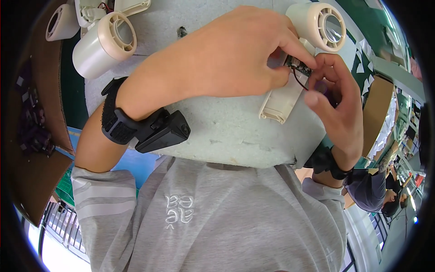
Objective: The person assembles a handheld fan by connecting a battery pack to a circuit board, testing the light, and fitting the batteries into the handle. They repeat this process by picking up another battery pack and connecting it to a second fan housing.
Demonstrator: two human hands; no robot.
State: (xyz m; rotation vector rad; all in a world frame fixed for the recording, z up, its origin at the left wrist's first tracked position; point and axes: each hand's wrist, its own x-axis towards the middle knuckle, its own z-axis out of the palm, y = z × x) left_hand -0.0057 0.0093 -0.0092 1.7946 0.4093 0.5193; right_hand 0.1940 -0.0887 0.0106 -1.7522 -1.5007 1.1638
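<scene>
A cream handheld fan (309, 23) lies on the grey work surface, its handle (283, 100) opened into a hollow shell. A small circuit board (297, 64) shows in the handle, with a dark wire (297, 78) curving from it toward my right hand. Reaching across from the left, my left hand (247, 50) grips the fan at the board, thumb and index finger on either side of it. My right hand (337, 97) curls beside the handle around a purple cylindrical piece (321, 87), mostly hidden by the fingers.
More cream fan parts (102, 45) lie at the far left. A cardboard box (38, 102) with purple pieces stands left of the work surface (217, 131). Another carton (379, 115) is at the right, and a person (369, 190) sits beyond. Black devices are strapped to my wrists.
</scene>
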